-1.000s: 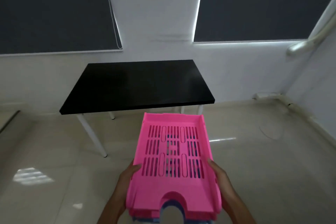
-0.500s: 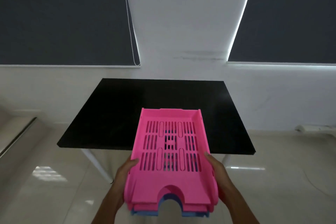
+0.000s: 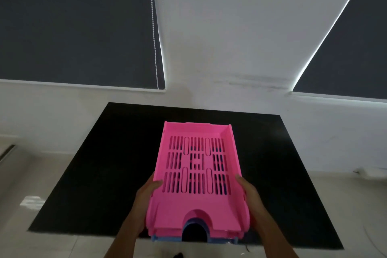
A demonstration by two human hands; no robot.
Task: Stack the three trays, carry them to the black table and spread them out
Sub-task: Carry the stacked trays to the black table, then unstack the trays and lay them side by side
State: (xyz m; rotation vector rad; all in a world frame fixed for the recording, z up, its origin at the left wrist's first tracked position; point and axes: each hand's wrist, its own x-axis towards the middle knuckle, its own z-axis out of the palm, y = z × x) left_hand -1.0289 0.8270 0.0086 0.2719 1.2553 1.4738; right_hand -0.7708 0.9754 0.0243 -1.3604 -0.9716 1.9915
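Note:
A stack of trays (image 3: pixel 196 211) is held level over the black table (image 3: pixel 100 163). The top tray is pink with a slotted floor; a blue tray's edge (image 3: pixel 222 241) shows beneath it at the near end. My left hand (image 3: pixel 145 199) grips the stack's left side with the thumb over the rim. On the opposite side, my right hand (image 3: pixel 251 197) holds the stack the same way. The stack hangs above the table's near middle.
The black table stands against a white wall under two dark roller blinds (image 3: pixel 75 23). A bead cord (image 3: pixel 154 27) hangs by the left blind. Pale glossy floor (image 3: pixel 25 243) surrounds the table. A cable lies on the floor at right (image 3: pixel 368 172).
The table has come much closer and now lies directly under the stack. Both hands keep the same grip on the trays.

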